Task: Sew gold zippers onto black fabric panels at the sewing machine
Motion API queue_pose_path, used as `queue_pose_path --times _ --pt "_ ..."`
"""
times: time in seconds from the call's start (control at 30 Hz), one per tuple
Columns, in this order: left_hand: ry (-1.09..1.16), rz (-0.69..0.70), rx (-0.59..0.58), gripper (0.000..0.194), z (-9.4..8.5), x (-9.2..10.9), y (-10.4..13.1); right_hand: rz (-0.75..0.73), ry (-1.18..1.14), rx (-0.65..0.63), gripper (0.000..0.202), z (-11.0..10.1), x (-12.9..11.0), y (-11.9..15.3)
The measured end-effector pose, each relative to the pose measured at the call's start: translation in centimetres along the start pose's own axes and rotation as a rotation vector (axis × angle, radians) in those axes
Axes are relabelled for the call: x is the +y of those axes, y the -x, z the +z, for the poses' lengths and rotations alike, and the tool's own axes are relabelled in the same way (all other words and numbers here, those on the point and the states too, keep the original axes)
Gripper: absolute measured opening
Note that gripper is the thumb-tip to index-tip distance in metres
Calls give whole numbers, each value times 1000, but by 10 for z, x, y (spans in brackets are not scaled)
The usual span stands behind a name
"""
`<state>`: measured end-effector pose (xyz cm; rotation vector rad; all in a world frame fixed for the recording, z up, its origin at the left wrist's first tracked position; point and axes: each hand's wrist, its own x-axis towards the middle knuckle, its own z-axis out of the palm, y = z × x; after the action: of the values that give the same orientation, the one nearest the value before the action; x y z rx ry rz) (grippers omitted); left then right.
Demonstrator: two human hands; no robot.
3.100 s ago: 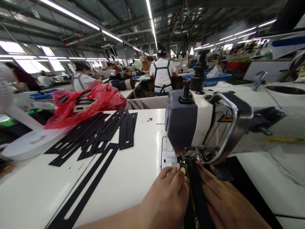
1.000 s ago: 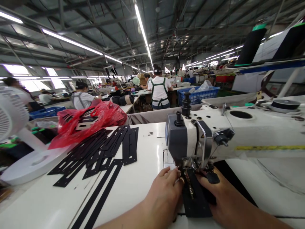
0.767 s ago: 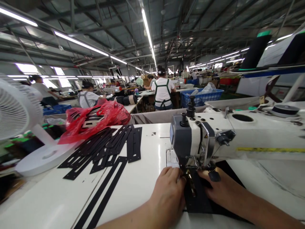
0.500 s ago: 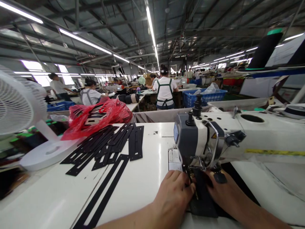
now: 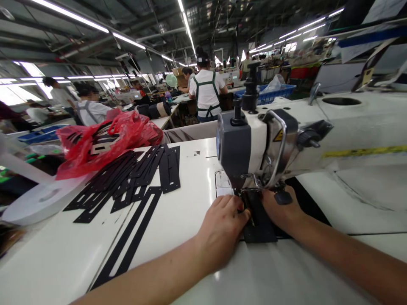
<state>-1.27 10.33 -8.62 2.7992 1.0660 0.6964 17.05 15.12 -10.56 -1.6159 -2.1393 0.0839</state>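
Observation:
A black fabric piece (image 5: 260,228) with a gold-coloured zipper or trim along it lies under the needle area of the white and grey sewing machine (image 5: 237,144). My left hand (image 5: 221,228) is closed at its left edge, thumb and fingers pinching near the gold line. On the other side, my right hand (image 5: 281,207) rests against the piece beneath the machine head; its fingers are mostly hidden by the head and a dark knob. More black material (image 5: 307,201) lies behind the right wrist. Left of the machine, several black slotted strips (image 5: 170,169) lie in a pile.
One long slotted black strip (image 5: 136,231) reaches toward the near edge. A red plastic bag (image 5: 127,129) with black pieces inside and a white fan base (image 5: 38,199) stand at the left. Beyond the table, a person in a green-strapped apron (image 5: 206,91) faces away near a blue basket (image 5: 276,94).
The head view has shifted, so the machine and table appear higher and further left. The black piece's near edge is slightly closer to the needle. Both hands stay at its sides.

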Motion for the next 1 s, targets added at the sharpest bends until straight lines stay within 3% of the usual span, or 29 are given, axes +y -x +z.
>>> queue_pose_path --times 0.13,0.3,0.37,0.63,1.0 --pt "8 -17 50 28 -3 3 14 -74 -8 28 23 -19 -4 24" --pt "-103 192 130 28 -3 11 28 -566 -24 164 29 -35 0 76" --pt "-175 234 152 30 -2 13 28 -651 9 171 32 -35 1 83" --pt "-201 276 162 32 -2 8 17 -665 36 174 37 -39 -5 68" --pt "-179 287 125 30 -2 -9 4 -602 -121 174 33 -31 0 51"
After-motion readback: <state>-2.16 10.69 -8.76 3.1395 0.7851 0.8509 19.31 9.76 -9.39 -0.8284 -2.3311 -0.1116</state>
